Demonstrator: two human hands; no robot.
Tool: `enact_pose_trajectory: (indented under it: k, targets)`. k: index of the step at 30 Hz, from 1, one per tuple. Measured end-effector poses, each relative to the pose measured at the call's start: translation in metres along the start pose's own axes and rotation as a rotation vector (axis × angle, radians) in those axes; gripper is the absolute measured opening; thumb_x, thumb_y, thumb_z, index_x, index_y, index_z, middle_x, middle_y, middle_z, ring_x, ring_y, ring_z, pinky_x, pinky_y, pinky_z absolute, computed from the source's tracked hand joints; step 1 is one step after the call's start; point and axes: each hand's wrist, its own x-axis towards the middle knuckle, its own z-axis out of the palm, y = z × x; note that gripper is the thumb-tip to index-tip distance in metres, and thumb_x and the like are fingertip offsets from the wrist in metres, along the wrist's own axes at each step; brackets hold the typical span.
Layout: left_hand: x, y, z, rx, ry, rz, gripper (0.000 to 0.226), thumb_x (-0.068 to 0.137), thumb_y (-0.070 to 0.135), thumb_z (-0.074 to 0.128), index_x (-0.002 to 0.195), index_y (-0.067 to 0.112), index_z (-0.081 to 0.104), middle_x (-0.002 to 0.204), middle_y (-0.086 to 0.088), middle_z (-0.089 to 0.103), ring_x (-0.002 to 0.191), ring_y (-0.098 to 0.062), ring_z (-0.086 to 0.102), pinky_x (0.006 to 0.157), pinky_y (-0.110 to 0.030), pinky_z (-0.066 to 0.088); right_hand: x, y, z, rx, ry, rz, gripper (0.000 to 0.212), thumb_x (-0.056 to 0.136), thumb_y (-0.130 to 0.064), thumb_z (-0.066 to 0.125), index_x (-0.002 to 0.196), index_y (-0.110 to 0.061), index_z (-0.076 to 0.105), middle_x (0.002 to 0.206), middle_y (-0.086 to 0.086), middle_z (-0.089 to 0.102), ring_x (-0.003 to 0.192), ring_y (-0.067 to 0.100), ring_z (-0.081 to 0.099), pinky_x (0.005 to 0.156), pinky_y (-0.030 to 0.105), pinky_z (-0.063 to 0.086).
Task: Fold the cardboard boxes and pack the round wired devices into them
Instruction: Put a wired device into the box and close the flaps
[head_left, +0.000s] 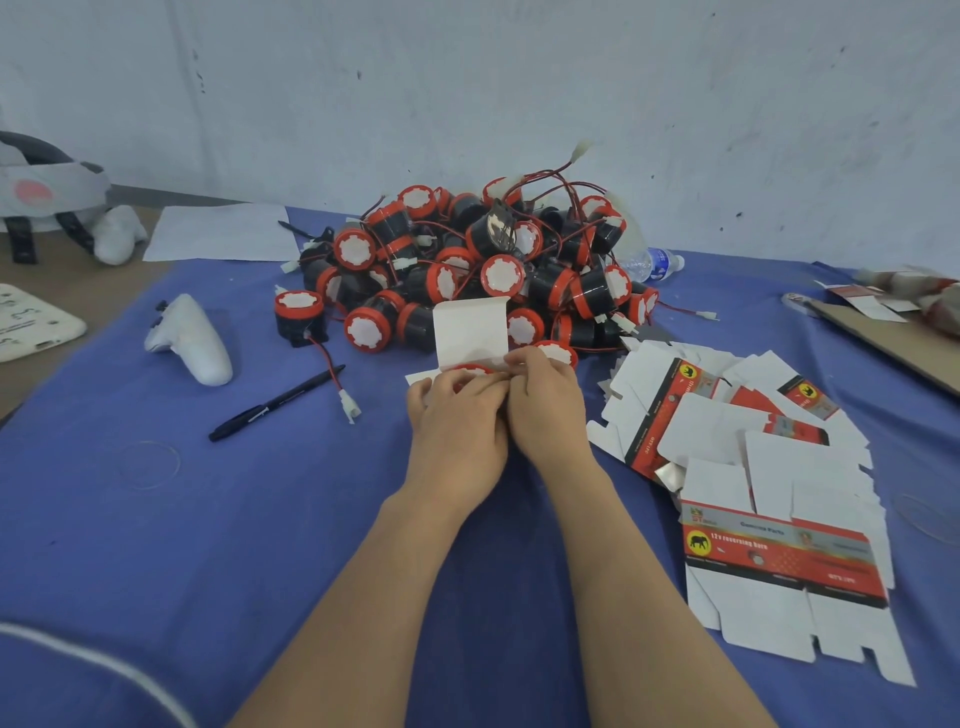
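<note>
Box in hand: the small white cardboard box (470, 332) sits on the blue cloth-covered tabletop (208, 519) just in front of the heap of black-and-red round wired devices (467, 260), its tall lid flap upright against the heap's near edge
Device: one round black-and-red wired device (470, 370) sits in the box mouth, just in front of the heap, with only its red rim showing
Left hand: the left hand (457, 410) curls round the box's left side, fingers bent over the top edge
Right hand: the right hand (545, 400) touches the left, fingertips pinching the box's top edge beside the red rim
Doing it well: probably seat the device fully, coil wire and plug inside, fold the side flaps first, then tuck the lid flap while one hand keeps the walls square
Risk: a wire trapped under the flap would likely stop the lid seating
Spare cartons: the stack of flat red-and-white printed cartons (753, 467) lies front-right of the heap
Hidden: the hands cover the box walls, base, side flaps and the device's wire
Blurred: a reddish shape far right of the heap is too smeared to identify
</note>
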Motion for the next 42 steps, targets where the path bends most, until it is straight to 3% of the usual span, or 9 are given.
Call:
enact_pose_trajectory:
  k: [5, 12, 18, 24, 28, 31, 35, 37, 42]
  targets:
    - [-0.001, 0.001, 0.000, 0.040, -0.005, 0.012, 0.037, 0.100, 0.025, 0.039, 0.135, 0.031, 0.051, 0.146, 0.014, 0.041, 0.134, -0.013, 0.025, 0.106, -0.029, 0.009, 0.001, 0.002, -0.002, -0.084, -0.055, -0.068, 0.036, 0.096, -0.009, 0.035, 0.125, -0.014, 0.054, 0.132, 0.007, 0.052, 0.127, 0.023, 0.041, 0.112, 0.045, 0.026]
    - [-0.002, 0.002, 0.004, 0.063, -0.050, 0.021, 0.044, 0.100, 0.023, 0.037, 0.143, 0.031, 0.039, 0.151, 0.009, 0.028, 0.137, -0.017, 0.017, 0.112, -0.033, 0.010, 0.000, 0.001, -0.001, -0.004, 0.051, -0.101, 0.030, 0.094, -0.002, 0.040, 0.110, -0.006, 0.065, 0.115, 0.008, 0.059, 0.090, 0.013, 0.051, 0.076, 0.013, 0.035]
    - [-0.003, -0.002, 0.003, 0.005, -0.018, -0.008, 0.037, 0.100, 0.027, 0.039, 0.134, 0.033, 0.051, 0.139, 0.006, 0.041, 0.130, -0.015, 0.032, 0.109, -0.030, 0.013, 0.000, -0.001, -0.009, -0.214, 0.075, -0.027, 0.028, 0.094, -0.009, 0.041, 0.102, -0.004, 0.067, 0.107, 0.011, 0.062, 0.093, 0.023, 0.057, 0.080, 0.033, 0.048]
    - [0.002, -0.002, 0.001, -0.093, 0.156, -0.135, 0.032, 0.093, 0.023, 0.054, 0.125, 0.021, 0.056, 0.137, 0.000, 0.046, 0.128, -0.021, 0.038, 0.105, -0.031, 0.019, 0.000, -0.005, -0.011, -0.531, 0.057, -0.044, 0.026, 0.094, -0.016, 0.038, 0.096, -0.009, 0.063, 0.101, 0.008, 0.060, 0.102, 0.025, 0.050, 0.091, 0.036, 0.032]
    - [0.005, -0.010, -0.004, -0.302, 0.224, -0.407, 0.071, 0.089, 0.032, 0.064, 0.147, 0.013, 0.028, 0.153, -0.008, 0.026, 0.143, -0.025, 0.022, 0.114, -0.038, 0.021, -0.002, -0.006, -0.011, -0.498, 0.053, -0.083, 0.027, 0.094, -0.018, 0.038, 0.084, -0.012, 0.062, 0.092, 0.005, 0.064, 0.088, 0.023, 0.051, 0.093, 0.037, 0.033]
    - [0.007, -0.008, -0.008, -0.678, 0.189, -0.533, 0.078, 0.093, 0.029, 0.060, 0.152, 0.015, 0.011, 0.141, -0.008, 0.047, 0.125, -0.024, 0.048, 0.093, -0.031, 0.042, -0.006, -0.006, -0.012, -0.240, 0.051, -0.108, 0.024, 0.091, -0.011, 0.043, 0.085, -0.008, 0.066, 0.088, 0.003, 0.067, 0.079, 0.021, 0.054, 0.079, 0.036, 0.047]
    - [0.012, -0.003, -0.012, -1.045, 0.258, -0.662, 0.054, 0.101, 0.049, 0.030, 0.146, 0.019, 0.031, 0.139, -0.005, 0.051, 0.127, -0.020, 0.047, 0.098, -0.033, 0.040, -0.006, -0.002, -0.012, -0.101, 0.043, -0.083, 0.027, 0.093, -0.012, 0.045, 0.106, -0.016, 0.068, 0.097, -0.002, 0.065, 0.080, 0.011, 0.048, 0.070, 0.025, 0.042]
    - [0.014, -0.006, -0.014, -1.325, 0.281, -0.735, 0.043, 0.103, 0.043, 0.025, 0.125, 0.022, 0.056, 0.115, 0.002, 0.066, 0.104, -0.007, 0.059, 0.086, -0.025, 0.045, -0.004, -0.001, -0.011, -0.106, 0.039, -0.084, 0.026, 0.093, -0.012, 0.045, 0.106, -0.017, 0.068, 0.101, 0.000, 0.068, 0.079, 0.011, 0.049, 0.069, 0.025, 0.041]
    - [0.014, -0.011, -0.013, -1.207, 0.225, -0.636, 0.031, 0.099, 0.023, 0.039, 0.093, 0.026, 0.069, 0.083, 0.008, 0.072, 0.072, -0.002, 0.065, 0.055, -0.014, 0.049, -0.004, -0.001, -0.008, -0.159, -0.001, -0.117, 0.027, 0.093, -0.013, 0.043, 0.104, -0.019, 0.067, 0.100, -0.002, 0.068, 0.078, 0.011, 0.049, 0.067, 0.025, 0.038]
